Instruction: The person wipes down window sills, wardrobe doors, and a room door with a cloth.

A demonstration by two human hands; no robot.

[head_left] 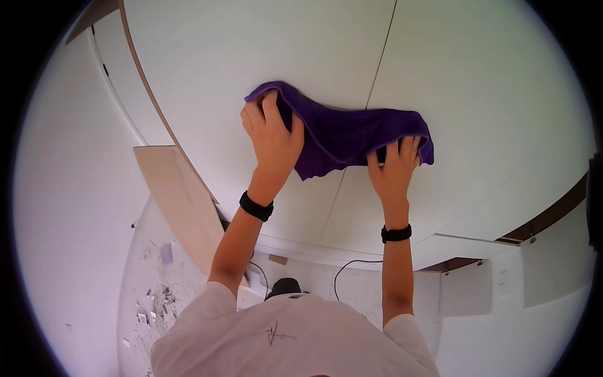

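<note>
A purple cloth [339, 135] is spread sideways across a large white panelled surface [326, 50], over the dark seam between two panels. Its upper edge is rumpled and its lower edge hangs in folds. At the cloth's left end, my left hand [273, 135] grips it with bent fingers, the fingertips partly covered by the fabric. My right hand [396, 166] has hold of the right end, its fingertips tucked under a fold. Each wrist wears a black band.
A tan board [173, 195] leans at the left, beside the white surface's brown edge. Small debris [160, 301] is scattered over the floor at lower left. A dark cable [342, 276] runs below the panels. At right, a brown-edged opening [546, 220] shows.
</note>
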